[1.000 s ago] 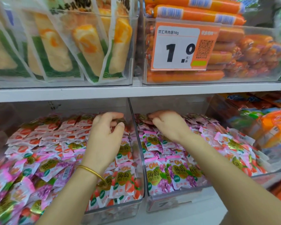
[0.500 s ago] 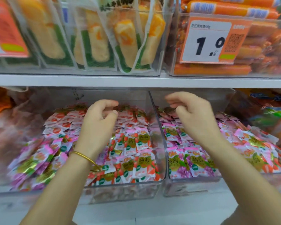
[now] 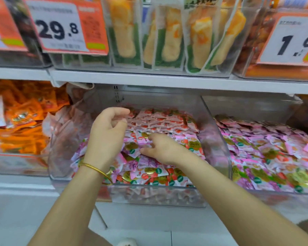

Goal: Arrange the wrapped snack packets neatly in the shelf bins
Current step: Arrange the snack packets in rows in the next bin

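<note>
Small pink, red and purple wrapped snack packets (image 3: pixel 167 121) fill a clear middle bin (image 3: pixel 158 197) on the lower shelf. A second clear bin (image 3: pixel 274 194) to its right holds more of the same snack packets (image 3: pixel 265 148). My left hand (image 3: pixel 108 134), with a gold bangle on the wrist, hovers over the left part of the middle bin, fingers loosely curled, nothing visible in it. My right hand (image 3: pixel 160 148) lies low in the middle bin, thumb and fingers pinching a pink-purple packet (image 3: pixel 140 145) on the pile.
Left of the middle bin are pale pink bags (image 3: pixel 66 125) and a bin of orange packets (image 3: pixel 21 132). The white upper shelf edge (image 3: pixel 167 79) hangs just above the bins, carrying clear bins of yellow snack packs (image 3: pixel 124 36) and price tags (image 3: pixel 60 27).
My right hand crossed the divider from the right bin into the middle bin and dropped onto the pile. My left hand stayed over the middle bin. The view shifted left.
</note>
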